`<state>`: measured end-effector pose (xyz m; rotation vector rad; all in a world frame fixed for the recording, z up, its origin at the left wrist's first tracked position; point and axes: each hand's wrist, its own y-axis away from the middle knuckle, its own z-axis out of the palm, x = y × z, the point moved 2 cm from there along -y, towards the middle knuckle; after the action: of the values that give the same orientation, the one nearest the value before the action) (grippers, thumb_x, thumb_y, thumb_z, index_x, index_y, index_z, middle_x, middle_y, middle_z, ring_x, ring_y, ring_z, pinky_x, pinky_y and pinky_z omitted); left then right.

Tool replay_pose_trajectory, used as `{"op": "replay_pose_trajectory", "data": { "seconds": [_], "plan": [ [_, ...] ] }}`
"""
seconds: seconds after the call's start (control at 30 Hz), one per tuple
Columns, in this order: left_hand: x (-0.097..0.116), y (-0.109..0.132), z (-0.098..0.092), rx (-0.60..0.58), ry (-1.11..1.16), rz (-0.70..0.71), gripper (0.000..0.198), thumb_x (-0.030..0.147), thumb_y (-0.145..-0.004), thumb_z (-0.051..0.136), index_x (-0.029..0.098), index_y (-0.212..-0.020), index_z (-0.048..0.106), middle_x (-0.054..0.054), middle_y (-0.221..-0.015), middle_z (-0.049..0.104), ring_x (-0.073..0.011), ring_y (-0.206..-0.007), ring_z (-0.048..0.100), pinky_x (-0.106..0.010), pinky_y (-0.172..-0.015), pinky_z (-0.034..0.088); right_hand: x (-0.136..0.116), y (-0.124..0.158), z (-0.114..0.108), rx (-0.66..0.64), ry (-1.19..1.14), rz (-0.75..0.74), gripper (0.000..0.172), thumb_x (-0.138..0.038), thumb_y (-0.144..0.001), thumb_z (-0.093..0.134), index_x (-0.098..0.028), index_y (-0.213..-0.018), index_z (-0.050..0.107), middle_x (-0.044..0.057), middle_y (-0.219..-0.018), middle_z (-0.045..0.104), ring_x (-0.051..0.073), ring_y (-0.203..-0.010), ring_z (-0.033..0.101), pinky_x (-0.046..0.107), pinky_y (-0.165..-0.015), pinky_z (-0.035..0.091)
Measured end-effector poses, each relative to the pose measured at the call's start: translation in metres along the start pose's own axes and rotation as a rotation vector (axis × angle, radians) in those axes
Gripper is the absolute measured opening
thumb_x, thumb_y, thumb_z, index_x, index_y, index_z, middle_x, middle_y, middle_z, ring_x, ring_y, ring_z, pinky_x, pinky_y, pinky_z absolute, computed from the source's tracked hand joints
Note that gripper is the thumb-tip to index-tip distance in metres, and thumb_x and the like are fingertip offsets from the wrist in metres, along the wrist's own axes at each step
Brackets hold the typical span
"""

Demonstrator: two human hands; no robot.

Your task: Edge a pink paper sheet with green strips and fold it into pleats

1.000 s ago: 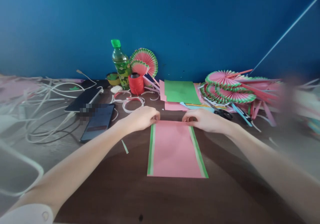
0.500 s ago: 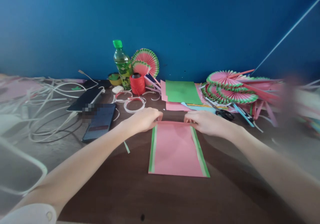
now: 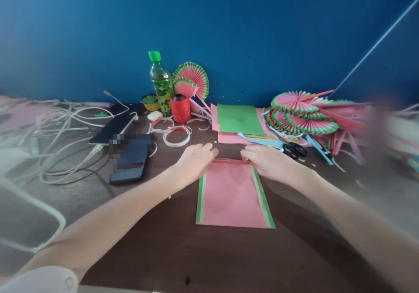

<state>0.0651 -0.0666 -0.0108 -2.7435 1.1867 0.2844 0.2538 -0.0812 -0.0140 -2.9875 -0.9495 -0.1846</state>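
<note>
A pink sheet of paper point(image 3: 234, 197) with green and pale green strips along its two sides lies flat on the dark brown table point(image 3: 157, 249). Its far edge is folded into a narrow pleat. My left hand point(image 3: 196, 160) pinches that fold at the left corner, fingers curled over it. At the right corner my right hand point(image 3: 265, 160) grips the same fold, thumb and fingers closed together. The undersides of the fingers and the paper inside them are partly hidden.
Behind the hands lie green paper sheets point(image 3: 241, 119), scissors point(image 3: 294, 150) and pleated paper fans point(image 3: 297, 114). A bottle point(image 3: 162, 86), red string spool point(image 3: 180, 110) and tape roll point(image 3: 176, 136) stand back left. A phone point(image 3: 131, 160) and tangled white cables point(image 3: 62, 123) are left.
My left hand has shifted slightly right and inward along the folded edge. My right hand stays at its corner with its fingers drawn closer in.
</note>
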Motion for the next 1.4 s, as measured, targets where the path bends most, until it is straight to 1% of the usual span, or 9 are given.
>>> {"op": "replay_pose_trajectory", "data": {
  "seconds": [0.27,0.53,0.83,0.97,1.07,1.13,1.2,1.3,1.4],
  "plan": [
    [0.026,0.006,0.005,0.087,-0.176,-0.08,0.018,0.002,-0.076,0.041,0.012,-0.08,0.056,-0.008,-0.077,0.056,-0.0216,-0.069,0.058,-0.031,-0.056,0.041,-0.025,0.004,-0.009,-0.024,0.195,0.124,0.022,-0.001,-0.075,0.044,-0.014,-0.087,0.056,0.008,-0.083,0.062,0.022,-0.077,0.062,0.027,-0.052,0.036],
    [0.039,0.011,0.008,0.014,-0.148,-0.137,0.017,0.0,-0.076,0.042,0.009,-0.079,0.057,-0.009,-0.072,0.056,-0.0205,-0.064,0.058,-0.03,-0.054,0.041,-0.045,0.006,-0.009,-0.062,0.215,0.217,0.021,0.001,-0.076,0.043,-0.011,-0.083,0.059,0.011,-0.079,0.063,0.024,-0.072,0.064,0.028,-0.052,0.044],
    [0.05,0.015,0.013,0.055,-0.256,-0.205,0.028,-0.008,-0.071,0.033,0.007,-0.075,0.057,-0.011,-0.071,0.057,-0.0206,-0.063,0.06,-0.029,-0.054,0.044,-0.063,0.009,-0.003,-0.077,0.239,0.233,0.023,0.006,-0.07,0.048,-0.006,-0.08,0.065,0.015,-0.073,0.065,0.024,-0.067,0.065,0.026,-0.048,0.047],
    [0.054,0.018,0.011,0.034,-0.305,-0.205,0.03,-0.008,-0.073,0.034,0.005,-0.082,0.06,-0.012,-0.075,0.06,-0.0198,-0.066,0.062,-0.027,-0.056,0.046,-0.068,0.01,0.001,-0.054,0.293,0.236,0.028,0.011,-0.068,0.044,-0.005,-0.077,0.067,0.017,-0.073,0.066,0.023,-0.065,0.066,0.025,-0.048,0.048],
    [0.056,0.021,0.012,0.043,-0.32,-0.206,0.036,-0.003,-0.077,0.036,0.006,-0.105,0.056,-0.015,-0.083,0.061,-0.021,-0.07,0.063,-0.028,-0.058,0.047,-0.069,0.011,0.002,-0.028,0.347,0.228,0.038,0.011,-0.072,0.04,-0.002,-0.097,0.065,0.019,-0.076,0.067,0.022,-0.065,0.066,0.025,-0.049,0.049],
    [0.057,0.022,0.014,0.042,-0.309,-0.196,0.043,0.001,-0.08,0.038,0.011,-0.12,0.049,-0.016,-0.086,0.061,-0.0231,-0.073,0.063,-0.031,-0.058,0.048,-0.07,0.012,0.003,-0.026,0.377,0.226,0.048,0.01,-0.074,0.038,-0.004,-0.117,0.055,0.02,-0.08,0.067,0.022,-0.066,0.067,0.025,-0.049,0.05],
    [0.058,0.022,0.015,0.024,-0.285,-0.188,0.047,0.002,-0.08,0.04,0.014,-0.126,0.044,-0.017,-0.087,0.062,-0.0249,-0.077,0.063,-0.032,-0.059,0.049,-0.072,0.012,0.004,-0.047,0.399,0.219,0.057,0.01,-0.074,0.038,-0.01,-0.128,0.045,0.021,-0.084,0.067,0.023,-0.066,0.067,0.025,-0.048,0.05],
    [0.058,0.02,0.013,-0.015,-0.247,-0.185,0.051,-0.001,-0.079,0.042,0.014,-0.127,0.043,-0.018,-0.089,0.062,-0.0247,-0.08,0.063,-0.034,-0.061,0.05,-0.075,0.012,0.006,-0.089,0.432,0.223,0.062,0.01,-0.075,0.039,-0.014,-0.132,0.039,0.024,-0.09,0.066,0.023,-0.067,0.067,0.025,-0.046,0.049],
    [0.059,0.017,0.009,-0.097,-0.292,-0.166,0.052,-0.002,-0.079,0.04,0.012,-0.129,0.042,-0.02,-0.093,0.062,-0.0239,-0.077,0.064,-0.032,-0.058,0.049,-0.076,0.011,0.008,-0.103,0.449,0.223,0.063,0.012,-0.074,0.038,-0.013,-0.132,0.039,0.026,-0.091,0.065,0.023,-0.067,0.067,0.023,-0.045,0.048]
  ]
}}
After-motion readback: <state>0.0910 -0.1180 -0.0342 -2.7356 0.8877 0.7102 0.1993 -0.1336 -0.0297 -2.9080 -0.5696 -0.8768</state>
